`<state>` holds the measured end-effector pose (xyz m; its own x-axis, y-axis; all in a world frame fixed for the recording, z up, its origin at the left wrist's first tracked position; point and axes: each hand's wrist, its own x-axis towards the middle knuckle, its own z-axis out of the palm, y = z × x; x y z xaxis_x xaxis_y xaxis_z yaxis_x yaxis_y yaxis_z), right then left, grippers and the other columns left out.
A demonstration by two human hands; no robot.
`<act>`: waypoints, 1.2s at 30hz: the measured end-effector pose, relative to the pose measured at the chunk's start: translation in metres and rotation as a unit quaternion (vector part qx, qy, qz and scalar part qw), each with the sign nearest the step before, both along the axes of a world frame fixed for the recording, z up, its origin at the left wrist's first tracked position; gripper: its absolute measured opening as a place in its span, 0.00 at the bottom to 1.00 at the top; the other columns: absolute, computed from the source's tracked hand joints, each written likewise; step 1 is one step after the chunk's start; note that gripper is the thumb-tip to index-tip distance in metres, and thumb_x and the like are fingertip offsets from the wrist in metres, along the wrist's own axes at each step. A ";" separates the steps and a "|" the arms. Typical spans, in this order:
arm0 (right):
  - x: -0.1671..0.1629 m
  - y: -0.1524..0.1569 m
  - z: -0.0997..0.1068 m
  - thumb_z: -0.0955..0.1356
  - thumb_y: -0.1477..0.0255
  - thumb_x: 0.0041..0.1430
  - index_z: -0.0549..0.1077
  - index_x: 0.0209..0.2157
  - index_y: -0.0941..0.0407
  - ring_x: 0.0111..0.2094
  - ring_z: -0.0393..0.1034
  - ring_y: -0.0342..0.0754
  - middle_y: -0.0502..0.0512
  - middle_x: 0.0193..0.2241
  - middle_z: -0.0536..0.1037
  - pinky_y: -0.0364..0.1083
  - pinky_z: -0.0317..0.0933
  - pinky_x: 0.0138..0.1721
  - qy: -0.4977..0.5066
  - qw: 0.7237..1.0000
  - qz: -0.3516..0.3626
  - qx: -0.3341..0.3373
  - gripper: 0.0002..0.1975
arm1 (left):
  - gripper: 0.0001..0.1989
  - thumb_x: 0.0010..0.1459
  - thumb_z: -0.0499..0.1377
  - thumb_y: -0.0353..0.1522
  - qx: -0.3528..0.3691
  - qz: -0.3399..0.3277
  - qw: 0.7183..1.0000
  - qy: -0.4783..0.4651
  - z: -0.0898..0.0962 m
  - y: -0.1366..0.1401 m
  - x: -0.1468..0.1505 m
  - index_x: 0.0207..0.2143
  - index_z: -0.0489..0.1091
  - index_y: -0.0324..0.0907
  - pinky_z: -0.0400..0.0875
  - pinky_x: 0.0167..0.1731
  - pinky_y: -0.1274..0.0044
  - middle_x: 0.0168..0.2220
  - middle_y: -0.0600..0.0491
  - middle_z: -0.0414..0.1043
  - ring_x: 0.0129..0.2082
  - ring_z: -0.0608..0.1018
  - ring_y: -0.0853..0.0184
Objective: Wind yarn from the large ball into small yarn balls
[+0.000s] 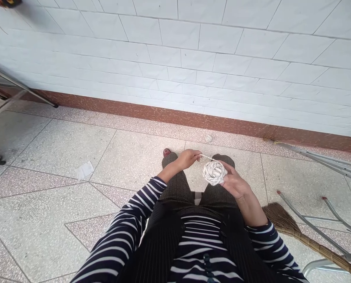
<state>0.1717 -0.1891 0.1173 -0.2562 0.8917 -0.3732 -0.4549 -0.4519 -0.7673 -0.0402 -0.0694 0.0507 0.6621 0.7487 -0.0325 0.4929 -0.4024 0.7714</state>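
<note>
A ball of thick off-white yarn (214, 173) rests in my right hand (236, 182), whose fingers curl round its right side. From the top of the ball a strand of yarn (208, 158) runs left to my left hand (189, 158), which pinches it above my left knee. A smaller white ball (209, 138) lies on the floor near the wall, beyond my knees. A thin thread seems to lead from it toward my hands.
A straw broom (281, 220) lies at my right beside metal tube legs (306, 217). A metal frame (319, 157) leans near the wall at right. Another metal-legged piece (31, 88) stands at left. A white paper scrap (85, 170) is on the tiled floor.
</note>
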 end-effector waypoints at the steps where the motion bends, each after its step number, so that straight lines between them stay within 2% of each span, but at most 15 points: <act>1: 0.001 0.001 0.001 0.78 0.71 0.36 0.78 0.44 0.51 0.44 0.75 0.52 0.54 0.44 0.80 0.51 0.71 0.44 -0.005 1.000 -0.015 0.002 0.27 | 0.15 0.68 0.52 0.35 -0.034 0.005 0.999 -0.005 -0.005 -0.002 0.002 0.30 0.72 0.40 0.63 0.36 0.78 0.29 0.53 0.74 0.31 0.74 0.67; 5: 0.010 0.012 0.006 0.78 0.62 0.38 0.74 0.41 0.55 0.42 0.75 0.55 0.59 0.44 0.79 0.56 0.73 0.43 -0.125 0.985 -0.113 0.023 0.26 | 0.15 0.67 0.53 0.35 -0.141 -0.003 0.990 -0.004 -0.017 -0.022 0.008 0.30 0.73 0.39 0.62 0.32 0.80 0.27 0.55 0.76 0.26 0.71 0.71; 9: 0.020 0.028 0.001 0.78 0.58 0.38 0.68 0.38 0.54 0.38 0.71 0.50 0.54 0.38 0.75 0.52 0.71 0.40 -0.261 0.938 -0.223 0.041 0.28 | 0.18 0.67 0.53 0.36 -0.185 -0.059 0.981 0.004 -0.013 -0.054 0.006 0.26 0.71 0.38 0.61 0.30 0.81 0.24 0.55 0.75 0.23 0.69 0.73; 12: 0.018 0.040 -0.015 0.79 0.61 0.37 0.65 0.38 0.54 0.35 0.66 0.46 0.50 0.36 0.71 0.49 0.66 0.41 -0.361 0.893 -0.264 0.049 0.29 | 0.17 0.68 0.53 0.36 -0.123 -0.093 0.988 0.001 0.003 -0.070 0.003 0.27 0.71 0.40 0.64 0.32 0.80 0.24 0.55 0.74 0.26 0.73 0.71; 15: 0.008 0.047 -0.036 0.79 0.64 0.35 0.64 0.39 0.53 0.38 0.62 0.47 0.52 0.40 0.69 0.49 0.63 0.44 -0.417 0.873 -0.248 0.053 0.31 | 0.16 0.68 0.54 0.34 0.011 -0.114 0.993 0.020 0.024 -0.071 0.001 0.26 0.72 0.41 0.67 0.39 0.76 0.22 0.55 0.72 0.28 0.75 0.68; 17: 0.000 0.047 -0.049 0.79 0.65 0.33 0.64 0.39 0.53 0.38 0.61 0.48 0.53 0.40 0.69 0.49 0.62 0.44 -0.419 0.883 -0.207 0.053 0.31 | 0.15 0.68 0.54 0.33 0.085 -0.120 0.989 0.028 0.037 -0.063 0.000 0.27 0.73 0.41 0.68 0.49 0.71 0.22 0.55 0.72 0.28 0.75 0.67; 19: -0.007 0.042 -0.057 0.78 0.66 0.32 0.66 0.38 0.53 0.37 0.61 0.48 0.52 0.37 0.70 0.48 0.62 0.43 -0.387 0.910 -0.141 0.050 0.29 | 0.14 0.69 0.54 0.32 0.139 -0.110 0.984 0.031 0.047 -0.050 -0.003 0.31 0.75 0.41 0.64 0.58 0.66 0.24 0.55 0.75 0.28 0.76 0.68; 21: -0.011 0.033 -0.059 0.78 0.66 0.33 0.68 0.38 0.54 0.36 0.63 0.47 0.51 0.36 0.71 0.47 0.63 0.40 -0.325 0.942 -0.068 0.044 0.27 | 0.13 0.69 0.54 0.32 0.183 -0.084 0.979 0.037 0.052 -0.035 -0.006 0.35 0.76 0.41 0.59 0.62 0.63 0.29 0.53 0.78 0.31 0.78 0.67; 23: -0.011 0.023 -0.055 0.77 0.65 0.36 0.71 0.41 0.54 0.36 0.66 0.47 0.53 0.37 0.73 0.47 0.65 0.39 -0.247 0.968 -0.004 0.040 0.26 | 0.13 0.70 0.54 0.34 0.204 -0.064 0.976 0.041 0.051 -0.023 -0.008 0.36 0.76 0.41 0.57 0.64 0.63 0.32 0.52 0.79 0.34 0.79 0.66; 26: -0.008 0.010 -0.040 0.76 0.63 0.37 0.73 0.48 0.52 0.39 0.68 0.48 0.54 0.42 0.74 0.47 0.66 0.39 -0.143 0.987 0.047 0.049 0.32 | 0.13 0.70 0.54 0.35 0.176 -0.063 0.982 0.033 0.038 -0.012 -0.006 0.37 0.76 0.41 0.58 0.63 0.64 0.33 0.52 0.79 0.35 0.79 0.67; 29: -0.001 0.003 -0.022 0.78 0.62 0.33 0.72 0.53 0.50 0.42 0.69 0.50 0.54 0.44 0.73 0.48 0.67 0.42 -0.075 0.994 0.037 0.070 0.39 | 0.14 0.70 0.53 0.34 0.113 -0.035 0.993 0.025 0.013 -0.013 -0.003 0.35 0.75 0.40 0.63 0.58 0.68 0.32 0.52 0.79 0.35 0.78 0.67; 32: 0.010 0.005 -0.006 0.80 0.64 0.34 0.70 0.54 0.46 0.47 0.68 0.52 0.54 0.49 0.72 0.50 0.68 0.45 -0.045 0.995 -0.017 0.091 0.41 | 0.15 0.69 0.54 0.34 0.020 0.012 0.999 0.022 -0.013 -0.022 -0.001 0.31 0.75 0.39 0.69 0.44 0.75 0.32 0.52 0.79 0.34 0.78 0.67; 34: 0.016 0.012 0.001 0.79 0.63 0.38 0.69 0.51 0.47 0.49 0.68 0.55 0.55 0.50 0.71 0.51 0.69 0.45 -0.088 0.988 -0.076 0.101 0.36 | 0.15 0.68 0.55 0.34 -0.021 0.017 0.999 0.024 -0.026 -0.033 -0.001 0.30 0.76 0.39 0.69 0.39 0.77 0.32 0.52 0.79 0.34 0.78 0.67; 36: 0.020 0.021 0.002 0.77 0.61 0.42 0.67 0.48 0.50 0.48 0.69 0.56 0.57 0.50 0.71 0.53 0.69 0.44 -0.201 0.963 -0.149 0.104 0.31 | 0.14 0.68 0.55 0.34 -0.013 -0.007 1.000 0.028 -0.031 -0.044 -0.001 0.30 0.76 0.40 0.70 0.44 0.76 0.30 0.54 0.79 0.33 0.78 0.68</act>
